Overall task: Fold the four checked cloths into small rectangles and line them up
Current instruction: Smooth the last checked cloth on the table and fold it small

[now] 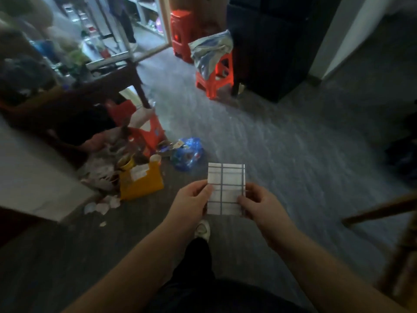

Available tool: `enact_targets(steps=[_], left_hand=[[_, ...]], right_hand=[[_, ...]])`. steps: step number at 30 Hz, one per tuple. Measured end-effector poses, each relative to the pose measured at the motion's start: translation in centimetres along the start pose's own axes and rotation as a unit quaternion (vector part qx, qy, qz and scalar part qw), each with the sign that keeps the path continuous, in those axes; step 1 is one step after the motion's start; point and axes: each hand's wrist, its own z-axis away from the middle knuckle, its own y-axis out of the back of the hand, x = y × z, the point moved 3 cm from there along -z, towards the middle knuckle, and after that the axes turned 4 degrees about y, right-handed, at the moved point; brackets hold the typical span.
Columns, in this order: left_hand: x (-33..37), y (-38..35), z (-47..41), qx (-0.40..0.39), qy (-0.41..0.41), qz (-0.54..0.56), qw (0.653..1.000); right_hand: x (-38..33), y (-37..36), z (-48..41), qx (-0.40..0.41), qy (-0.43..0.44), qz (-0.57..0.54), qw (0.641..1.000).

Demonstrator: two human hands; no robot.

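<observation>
While held in mid-air above the floor (293,154), 1 checked cloth (226,188) is already a small rectangle; left hand (191,201) and right hand (261,203) pinch its edges. Judged next: lay it in line.

Floor: grey planks (282,143), dim light.
Stools: orange stool (214,82) beside black cabinet (270,53); second orange stool (181,30) behind.
Left: dark wooden table (106,86), litter pile (126,168) beside it.

One folded checked cloth (226,177), two hands (191,201) (264,207)
</observation>
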Motion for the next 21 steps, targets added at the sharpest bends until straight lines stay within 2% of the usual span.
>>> enact_targets(steps=[5,12,21], left_hand=[[4.7,-4.6,-10.8,-0.084,0.014,-0.010,0.996],[12.5,-11.6,-25.6,-0.193,0.010,-0.067,0.979],[19.8,-26.2,-37.1,-0.295,-0.004,-0.119,0.948]], right_hand=[[-2.3,4.8,-8.6,0.102,0.003,0.025,0.994],[-6.4,11.5,-19.5,0.249,-0.012,0.066,0.966],[-7.8,23.8,-27.7,0.397,-0.056,-0.043,0.915]])
